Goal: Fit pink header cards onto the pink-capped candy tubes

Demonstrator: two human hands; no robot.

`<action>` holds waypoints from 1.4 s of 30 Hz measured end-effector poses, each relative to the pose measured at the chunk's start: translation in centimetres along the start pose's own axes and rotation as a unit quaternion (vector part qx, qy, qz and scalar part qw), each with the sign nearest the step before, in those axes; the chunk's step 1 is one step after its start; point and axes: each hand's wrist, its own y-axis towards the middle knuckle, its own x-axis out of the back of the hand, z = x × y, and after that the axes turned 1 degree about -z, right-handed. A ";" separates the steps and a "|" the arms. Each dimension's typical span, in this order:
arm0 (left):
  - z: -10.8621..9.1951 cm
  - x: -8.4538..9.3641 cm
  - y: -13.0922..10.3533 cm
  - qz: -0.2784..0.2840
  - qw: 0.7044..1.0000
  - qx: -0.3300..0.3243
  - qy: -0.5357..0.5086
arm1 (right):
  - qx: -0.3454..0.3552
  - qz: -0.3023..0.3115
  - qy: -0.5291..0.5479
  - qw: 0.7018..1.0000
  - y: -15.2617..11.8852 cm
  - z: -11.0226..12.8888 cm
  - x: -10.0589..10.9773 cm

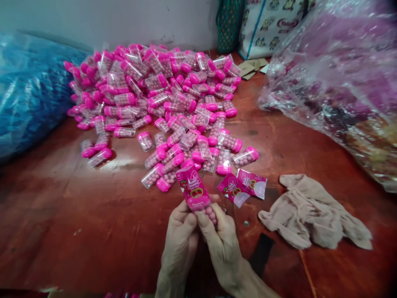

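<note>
My left hand [180,238] and my right hand [221,242] meet near the front edge of the red-brown table [77,215]. Together they hold one clear candy tube [211,214] filled with pink balls, its upper part covered by a pink printed label sleeve [194,188]. Just beyond lies a big heap of like tubes with pink caps [161,99]. Two loose pink label sleeves [243,186] lie flat to the right of my hands.
A beige cloth [313,215] lies crumpled at the right. A large clear plastic bag [341,74] with pink contents fills the right side, a blue plastic bag [27,91] the left. Patterned bags [266,25] stand at the back by the wall.
</note>
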 end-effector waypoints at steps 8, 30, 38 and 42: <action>0.0 0.0 -0.2 0.003 0.998 -0.052 0.044 | 0.156 -0.137 -0.160 0.965 0.5 1.8 3.4; 1.2 -1.3 -0.8 0.033 0.991 -0.001 0.130 | -0.019 -0.111 0.031 0.993 0.8 0.2 2.4; 0.9 -1.9 -0.6 0.089 0.987 0.044 0.129 | -0.081 -0.125 0.179 0.973 1.2 0.8 4.3; 1.4 -1.8 -1.0 0.092 0.986 0.036 0.134 | -0.076 -0.145 0.181 0.970 1.3 0.9 4.1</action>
